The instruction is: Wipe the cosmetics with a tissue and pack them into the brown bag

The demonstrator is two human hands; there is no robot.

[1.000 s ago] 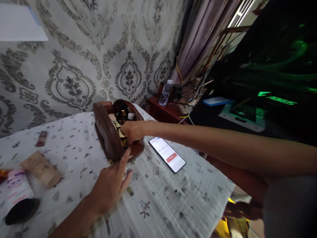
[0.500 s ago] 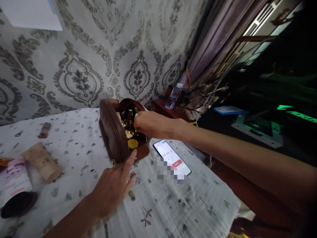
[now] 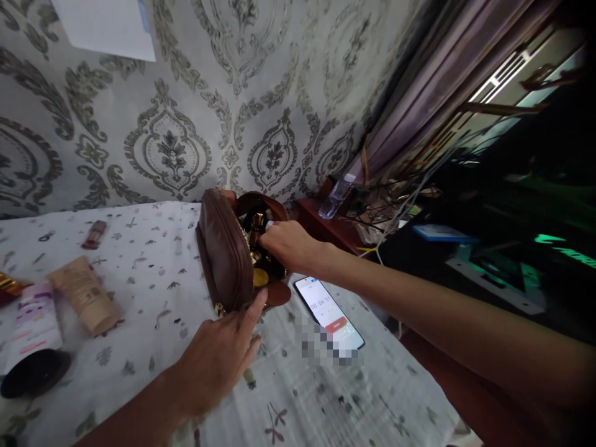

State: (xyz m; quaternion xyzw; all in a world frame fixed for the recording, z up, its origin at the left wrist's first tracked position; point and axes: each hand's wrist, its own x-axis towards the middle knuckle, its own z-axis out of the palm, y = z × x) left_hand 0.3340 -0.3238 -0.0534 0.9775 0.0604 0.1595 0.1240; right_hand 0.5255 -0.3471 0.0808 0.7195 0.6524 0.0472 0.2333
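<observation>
A brown leather bag (image 3: pixel 222 251) stands unzipped on the patterned cloth, its opening facing right. Dark and gold-coloured containers fill it, with a round yellow item (image 3: pixel 261 277) near the front. My right hand (image 3: pixel 287 244) reaches into the opening with its fingers curled beside a dark, gold-trimmed bottle (image 3: pixel 256 225). A bit of white shows at those fingertips; what they hold is mostly hidden. My left hand (image 3: pixel 218 354) is open at the bag's near edge, index finger stretched out against the brown flap (image 3: pixel 279 294) and thumb apart.
To the left lie a beige tube (image 3: pixel 86 295), a white-and-purple tube (image 3: pixel 35 323), a black oval item (image 3: pixel 30 374) and a small reddish tube (image 3: pixel 94 234). A lit phone (image 3: pixel 328 316) rests right of the bag. A water bottle (image 3: pixel 336 197) stands beyond, near cables.
The camera view has shifted, so the bag, phone and hands appear farther right. My right hand stays in the bag's opening, and my left index finger remains at its front edge.
</observation>
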